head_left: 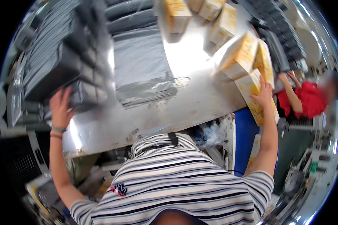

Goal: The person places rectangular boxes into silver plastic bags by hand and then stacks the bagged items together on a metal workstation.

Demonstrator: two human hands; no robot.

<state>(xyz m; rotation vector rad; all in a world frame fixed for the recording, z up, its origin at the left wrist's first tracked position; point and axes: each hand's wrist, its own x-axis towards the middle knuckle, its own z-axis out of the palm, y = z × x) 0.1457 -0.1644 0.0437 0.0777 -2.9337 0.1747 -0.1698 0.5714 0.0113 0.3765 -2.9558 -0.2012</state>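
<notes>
Striped shirt [176,180] nearest; left hand [60,107] grips grey bags [77,95] far left on the tabletop [191,101], right hand [264,93] lies flat atop a yellow box [251,92]

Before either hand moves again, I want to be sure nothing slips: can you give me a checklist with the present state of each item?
1. Right hand on a yellow box: ok, fingers lie on its top edge.
2. Box fully gripped: cannot tell, the palm side is hidden.
3. Box supported by the table: not ok, it hangs past the table's right edge.
4. Left hand on the grey bag stack: ok, fingers touch its near end.
5. Flat grey bag lying in the table's middle: ok, apart from both hands.
6. Co-worker clear of the box: cannot tell, the arm is raised close behind it.
</notes>
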